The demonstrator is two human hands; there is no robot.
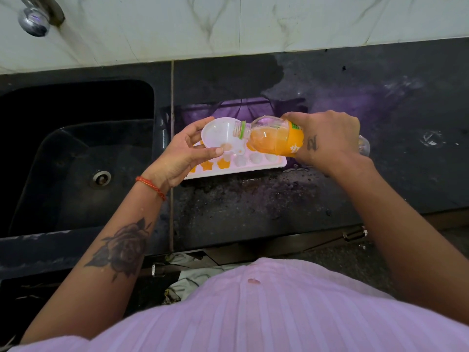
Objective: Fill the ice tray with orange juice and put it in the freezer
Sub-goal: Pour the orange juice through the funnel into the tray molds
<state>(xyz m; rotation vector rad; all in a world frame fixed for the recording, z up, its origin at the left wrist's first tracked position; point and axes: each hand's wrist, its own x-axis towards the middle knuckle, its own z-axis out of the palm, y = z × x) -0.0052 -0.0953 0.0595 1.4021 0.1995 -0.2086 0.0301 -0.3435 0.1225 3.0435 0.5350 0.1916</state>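
Note:
A white ice tray (pixel 256 166) lies on the black counter just right of the sink. Its left star-shaped cells hold orange juice; the right cells look pale. My left hand (pixel 182 153) holds a white funnel (pixel 220 134) above the tray's left half, spout down. My right hand (pixel 327 138) grips a clear orange juice bottle (pixel 274 139), tipped on its side with its open neck over the funnel's bowl. The bottle is partly full. A trace of orange shows at the funnel's bottom.
A black sink (pixel 76 158) with a drain lies to the left, a chrome tap (pixel 35 19) above it. The black counter (pixel 380 174) is wet around the tray. A marble-tiled wall rises behind. Drawer handles show below the counter's front edge.

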